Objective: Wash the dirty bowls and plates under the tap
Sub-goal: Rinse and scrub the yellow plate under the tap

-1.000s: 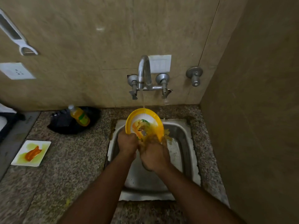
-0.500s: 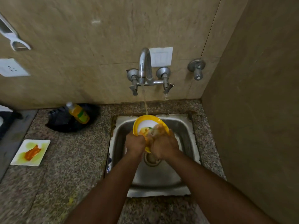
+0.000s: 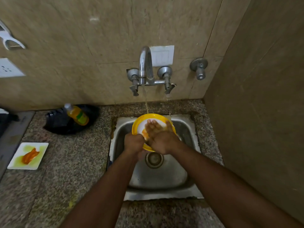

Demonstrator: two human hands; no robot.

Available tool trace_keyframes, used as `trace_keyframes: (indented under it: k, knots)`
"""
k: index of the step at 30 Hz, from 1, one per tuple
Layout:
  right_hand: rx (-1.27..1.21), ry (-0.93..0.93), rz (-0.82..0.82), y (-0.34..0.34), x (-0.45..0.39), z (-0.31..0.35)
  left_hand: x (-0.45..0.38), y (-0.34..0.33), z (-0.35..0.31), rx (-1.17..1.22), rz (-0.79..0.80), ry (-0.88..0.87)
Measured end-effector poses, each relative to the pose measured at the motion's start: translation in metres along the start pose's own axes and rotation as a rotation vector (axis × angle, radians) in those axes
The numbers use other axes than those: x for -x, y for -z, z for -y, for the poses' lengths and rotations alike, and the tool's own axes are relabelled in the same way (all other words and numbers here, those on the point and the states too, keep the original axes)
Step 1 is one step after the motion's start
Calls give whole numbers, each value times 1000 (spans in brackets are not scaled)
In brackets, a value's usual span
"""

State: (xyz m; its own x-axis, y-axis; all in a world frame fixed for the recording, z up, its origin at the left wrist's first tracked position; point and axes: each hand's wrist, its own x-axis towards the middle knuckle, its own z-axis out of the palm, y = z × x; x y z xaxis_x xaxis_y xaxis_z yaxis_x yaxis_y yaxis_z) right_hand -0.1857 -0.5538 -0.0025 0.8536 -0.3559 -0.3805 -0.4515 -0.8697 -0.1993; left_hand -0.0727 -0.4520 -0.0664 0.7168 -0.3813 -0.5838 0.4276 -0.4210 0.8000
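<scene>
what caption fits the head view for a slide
Left hand grips a yellow-rimmed plate under the running tap; right hand rubs it.

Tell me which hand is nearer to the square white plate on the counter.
Left. The left hand grips the yellow plate's near-left rim, on the side facing the square white plate; the right hand lies farther right, across the yellow plate's face.

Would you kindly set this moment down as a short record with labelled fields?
tap: running, a thin stream falls onto the plate
yellow plate: held tilted over the sink, orange residue on its white centre
left hand: grips the plate's near left rim
right hand: flat on the plate's face, fingers spread
square plate: on the counter at left, smeared orange and green
bottle: lies on a black bag
</scene>
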Motion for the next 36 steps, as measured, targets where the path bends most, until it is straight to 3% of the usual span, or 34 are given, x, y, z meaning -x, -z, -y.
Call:
trace_keyframes:
  k: [4, 8, 11, 16, 18, 22, 24, 26, 31, 36]
  knots:
    - [49, 247, -66, 7, 16, -22, 40, 11, -36, 69, -68, 78]
    - [139, 184, -357, -1, 34, -42, 42, 12, -35, 120, -49, 138]
    - [-303, -39, -576, -2, 44, -45, 54, 4, -45, 113, 79, 95]
    - [-1217, -489, -507, 8, 41, -38, 51, -1, -52, 91, 191, 26]
    - [-1380, -580, -559, 0, 35, -36, 46, -6, -49, -88, 126, -113]
    - [-1295, -687, -585, -7, 22, -32, 55, -23, -30, -1057, -27, -645]
    - [-1258, -723, -597, 0, 18, -23, 67, -31, -25, -1300, 83, -866]
    - [-1207, -728, -597, 5, 17, -18, 74, -35, -22, -1399, 287, -882]
    - [-1083, -682, -536, -4, 18, -9, 39, -18, -30, -1422, 525, -963]
    - [-1118, -752, -661, -4, 28, 2, 36, -14, -27, -1457, 448, -862]
